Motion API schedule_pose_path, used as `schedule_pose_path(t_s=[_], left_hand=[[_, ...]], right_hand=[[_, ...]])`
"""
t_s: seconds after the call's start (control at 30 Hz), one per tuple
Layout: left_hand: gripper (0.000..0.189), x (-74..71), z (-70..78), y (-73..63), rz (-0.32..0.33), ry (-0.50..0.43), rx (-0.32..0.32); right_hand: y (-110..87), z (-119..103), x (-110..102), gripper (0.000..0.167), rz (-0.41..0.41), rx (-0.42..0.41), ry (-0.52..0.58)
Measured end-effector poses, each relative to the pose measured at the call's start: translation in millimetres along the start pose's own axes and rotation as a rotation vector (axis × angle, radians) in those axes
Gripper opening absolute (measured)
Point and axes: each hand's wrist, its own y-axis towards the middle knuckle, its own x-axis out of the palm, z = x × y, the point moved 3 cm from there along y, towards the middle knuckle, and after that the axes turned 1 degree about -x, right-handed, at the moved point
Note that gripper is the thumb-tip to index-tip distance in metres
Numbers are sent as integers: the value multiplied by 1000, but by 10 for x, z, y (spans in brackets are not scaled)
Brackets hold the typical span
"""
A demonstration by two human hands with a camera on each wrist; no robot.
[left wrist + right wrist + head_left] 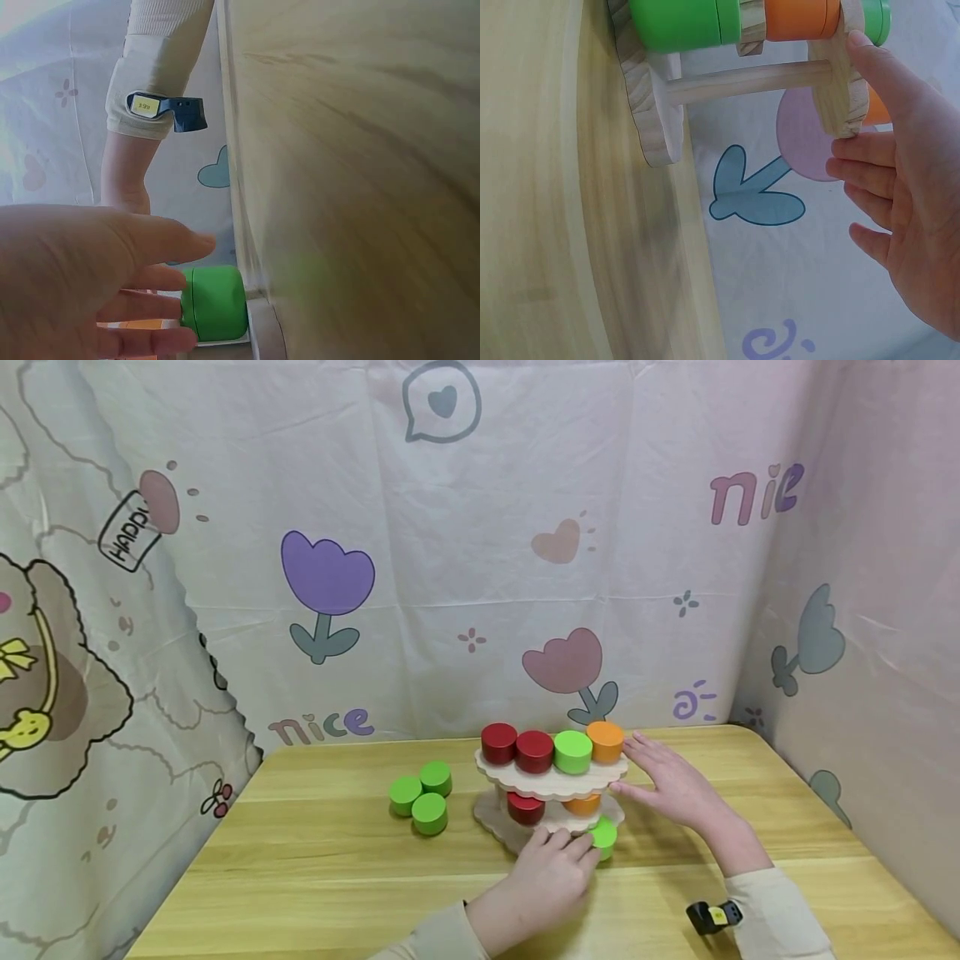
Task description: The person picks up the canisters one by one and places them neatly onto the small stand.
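A pale wooden tiered stand (pixel 555 787) with scalloped shelves stands on the table. Its top shelf carries two dark red cylinders (pixel 535 752), a bright green cylinder (pixel 573 752) and an orange cylinder (pixel 605 742). On the shelf below sit a red cylinder (pixel 526 807) and an orange one (pixel 582 803), partly hidden. My left hand (pixel 549 883) is at the lower front, its extended fingertips against a green cylinder (pixel 215 304) on the bottom shelf; the thumb stays apart from it. My right hand (pixel 678 787) touches the top shelf's right edge with straight fingers and thumb.
Three green cylinders (pixel 430 814) stand grouped on the wooden table (pixel 322 860), left of the stand. A printed cloth (pixel 465 560) hangs behind the table and along its sides. A small black wrist camera (pixel 714 917) is strapped to the right sleeve.
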Motion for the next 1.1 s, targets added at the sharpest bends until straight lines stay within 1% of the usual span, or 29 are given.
schedule_pose_path(t_s=[0.2, 0.5, 0.77, 0.87, 0.97, 1.1], left_hand=[[50, 0, 40, 35, -86, -15, -3], [58, -1, 71, 111, -180, -53, -32], [57, 2, 117, 122, -178, -71, -10], [56, 9, 120, 129, -178, -69, -15], [58, 17, 118, 142, -197, -72, -25], [63, 19, 118, 158, -239, -79, -31]], right_hand=[[-9, 0, 4, 79, -2, 2, 2], [-10, -7, -5, 78, 0, 0, 1], [1, 5, 1, 79, 5, -4, 0], [7, 9, 1, 79, 9, -7, -3], [11, 14, 2, 79, 9, -9, -7], [10, 14, 6, 79, 6, -9, -4]])
